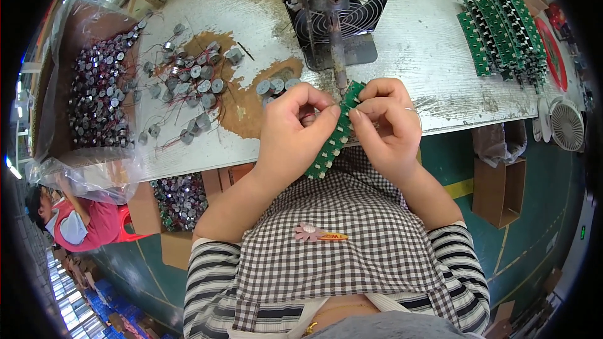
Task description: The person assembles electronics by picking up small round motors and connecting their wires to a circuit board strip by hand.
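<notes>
A long green circuit board strip (328, 152) with small white connectors slants in front of me, its far end just under the tip of a soldering iron (337, 44). My left hand (286, 130) is closed, with thumb and index finger pinching at the strip's left edge. Something small, grey and reddish shows in the curl of those fingers, too hidden to name. My right hand (391, 127) is closed at the strip's right edge near its far end, fingertips against the board. Any thin wire between the fingertips is too small to see. Small round motors (271, 86) lie beside my left hand.
Behind the iron stands a black fan (370, 9) with a wire guard. More loose motors with red wires (201, 81) lie on the white table (251, 160), left of my hands. A plastic-lined carton (55, 127) holds many motors. Stacked green boards (502, 37) stand at far right.
</notes>
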`<action>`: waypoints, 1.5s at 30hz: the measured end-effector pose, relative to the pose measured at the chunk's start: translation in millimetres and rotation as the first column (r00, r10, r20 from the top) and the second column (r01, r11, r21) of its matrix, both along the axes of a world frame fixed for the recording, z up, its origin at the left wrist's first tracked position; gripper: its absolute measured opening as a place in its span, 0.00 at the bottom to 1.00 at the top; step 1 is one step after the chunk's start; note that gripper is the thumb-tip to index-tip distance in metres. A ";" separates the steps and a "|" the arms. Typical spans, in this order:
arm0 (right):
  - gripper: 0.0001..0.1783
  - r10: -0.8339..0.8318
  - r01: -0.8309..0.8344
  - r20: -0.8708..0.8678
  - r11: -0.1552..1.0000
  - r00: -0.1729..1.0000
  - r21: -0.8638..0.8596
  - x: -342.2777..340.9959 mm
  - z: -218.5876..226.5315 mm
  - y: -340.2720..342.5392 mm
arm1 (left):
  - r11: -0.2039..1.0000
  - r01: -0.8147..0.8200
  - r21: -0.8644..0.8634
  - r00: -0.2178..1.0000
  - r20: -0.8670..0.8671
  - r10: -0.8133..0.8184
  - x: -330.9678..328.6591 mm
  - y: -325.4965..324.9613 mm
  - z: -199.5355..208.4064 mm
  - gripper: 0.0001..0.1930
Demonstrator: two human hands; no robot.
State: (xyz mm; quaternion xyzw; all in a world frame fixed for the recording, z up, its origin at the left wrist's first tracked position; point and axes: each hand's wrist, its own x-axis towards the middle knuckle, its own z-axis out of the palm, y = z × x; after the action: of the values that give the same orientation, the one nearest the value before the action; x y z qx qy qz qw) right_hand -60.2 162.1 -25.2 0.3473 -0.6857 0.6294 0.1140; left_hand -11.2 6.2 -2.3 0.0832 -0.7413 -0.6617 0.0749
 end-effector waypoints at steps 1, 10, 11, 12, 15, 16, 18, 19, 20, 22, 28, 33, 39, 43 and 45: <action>0.05 0.005 -0.003 0.075 0.999 0.997 -0.034 2.0 -0.7 -0.8 | 1.000 0.001 0.001 1.000 -0.001 -0.001 -1.3 -0.3 -0.3 0.05; 0.04 0.000 0.038 0.250 0.988 0.968 -0.147 8.0 -10.7 3.2 | 0.970 0.181 -0.164 0.982 0.081 -0.169 -1.1 -15.9 7.9 0.10; 0.04 -0.009 0.052 0.260 0.986 0.966 -0.158 6.2 -13.8 5.8 | 0.963 0.122 -0.240 0.992 0.045 -0.114 -2.4 -22.8 21.1 0.13; 0.04 -0.021 0.063 0.266 0.986 0.964 -0.153 6.5 -14.6 7.5 | 0.949 0.061 -0.308 0.998 0.003 -0.063 -1.8 -32.3 33.5 0.16; 0.04 -0.034 0.072 0.253 0.987 0.967 -0.141 5.8 -15.7 8.2 | 0.595 -0.503 -0.627 0.835 -0.531 0.146 -13.8 -96.8 33.8 0.19; 0.04 -0.021 0.056 0.249 0.989 0.968 -0.135 6.0 -15.6 7.3 | 0.538 -0.557 -0.633 0.820 -0.523 0.233 -13.1 -122.1 39.3 0.16; 0.04 -0.006 0.040 0.242 0.990 0.970 -0.136 4.5 -15.5 6.7 | 0.486 -0.623 -0.613 0.781 -0.522 0.343 -8.6 -154.5 49.1 0.09; 0.04 -0.007 0.036 0.226 0.991 0.974 -0.126 3.2 -16.1 6.0 | 0.490 -0.644 -0.587 0.764 -0.526 0.374 -6.3 -162.1 52.2 0.07; 0.04 -0.018 0.043 0.212 0.992 0.977 -0.115 2.5 -16.6 6.0 | 0.459 -0.620 -0.636 0.783 -0.530 0.325 -5.8 -161.5 57.3 0.06; 0.02 -0.023 0.044 0.221 0.995 0.975 -0.093 2.1 -16.5 6.1 | 0.458 -0.548 -0.700 0.831 -0.521 0.197 -14.0 -163.5 53.1 0.06; 0.04 -0.004 0.030 0.209 0.992 0.978 -0.119 0.4 -17.8 4.4 | 0.078 -0.271 -0.959 0.962 -0.272 -0.003 -42.0 -166.2 28.9 0.04; 0.04 0.001 0.033 0.218 0.988 0.976 -0.149 -1.1 -21.3 3.4 | 0.227 -0.372 -0.900 0.928 -0.368 0.062 -57.9 -187.1 4.8 0.05; 0.04 0.004 0.020 0.184 0.992 0.983 -0.126 0.1 -18.4 5.1 | 0.220 -0.882 -0.415 0.447 -0.886 0.120 -44.4 -206.8 35.0 0.03; 0.04 -0.032 0.032 -0.005 0.999 0.999 0.036 -3.0 -18.0 8.7 | 0.812 -0.584 -0.027 0.524 -0.776 0.351 -31.6 -171.3 59.4 0.03; 0.04 -0.017 0.018 0.050 1.000 0.999 -0.022 -1.0 -17.2 10.7 | 0.946 -0.107 0.307 0.817 -0.516 0.259 -15.0 -140.4 68.6 0.02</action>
State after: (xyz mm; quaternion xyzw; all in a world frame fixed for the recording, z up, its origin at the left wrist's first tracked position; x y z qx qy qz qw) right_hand -61.2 172.8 -42.4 0.3242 -0.6843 0.6444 0.1066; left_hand -26.3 -134.2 66.3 -0.0295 -0.5820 -0.7398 0.3364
